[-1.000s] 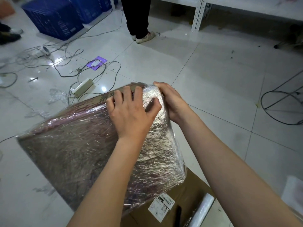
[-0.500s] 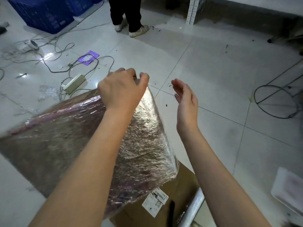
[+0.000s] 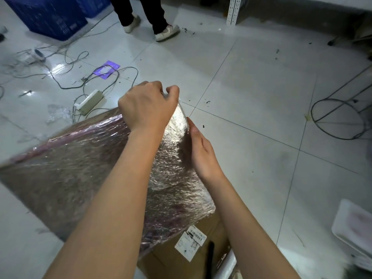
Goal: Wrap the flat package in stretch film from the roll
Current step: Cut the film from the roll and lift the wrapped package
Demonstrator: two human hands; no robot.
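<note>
The left hand (image 3: 147, 106) is curled, knuckles up, with fingers and thumb closed in a grip. The right hand (image 3: 201, 150) is held flat, fingers straight. Both forearms are extended forward.

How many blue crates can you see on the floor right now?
2: one large blue crate at the top left, and a second blue crate just right of it, behind. Both are cut off by the frame edge, so more may be hidden.

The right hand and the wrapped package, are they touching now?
Touching. In the head view the right hand lies with straight fingers flat against the right edge of the wrapped package; no gap shows. The left hand grips its top corner.
</note>
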